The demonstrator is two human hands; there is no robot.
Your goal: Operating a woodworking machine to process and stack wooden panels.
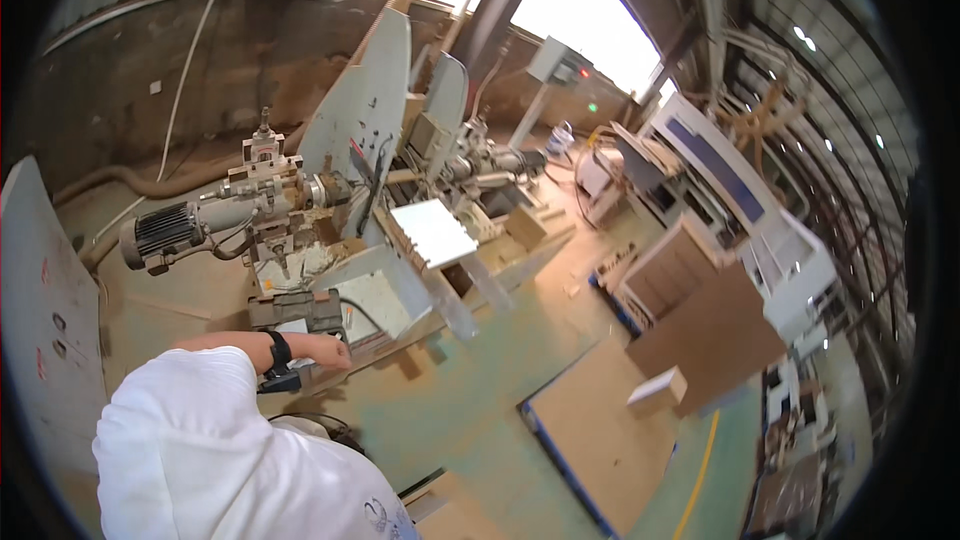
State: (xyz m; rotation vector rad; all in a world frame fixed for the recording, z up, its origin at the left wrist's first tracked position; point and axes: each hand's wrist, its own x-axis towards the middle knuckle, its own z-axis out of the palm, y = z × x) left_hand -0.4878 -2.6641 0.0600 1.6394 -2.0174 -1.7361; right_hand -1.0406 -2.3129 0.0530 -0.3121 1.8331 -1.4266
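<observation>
Daylight from tall windows [590,5] falls on a workshop with a brown-stained wall [200,60] and a worn green floor [450,380]. Across the left half stands a woodworking machine [345,130] with upright grey guards, a white panel [432,230] lying on its frame. At right, a large brown board [705,340] leans beside an open-fronted, pale-edged case [665,275]; its interior is brown, any contents too small to make out. Nearer, a flat tan sheet [605,435] lies on the floor, a pale block [657,392] near its far corner. At far left, a grey metal cabinet [55,290] has its doors shut, hiding what it holds. Set into the machine's near end, an open pale trough [400,280] has a dark cable curving through it. Just beside the trough sits a dark grey, boxy machine unit [315,310], a white patch on its near side. Next to that unit is the person's left hand [328,352], fingers seemingly curled in; whether they grip anything cannot be told. A black band [281,350] circles the wrist.
</observation>
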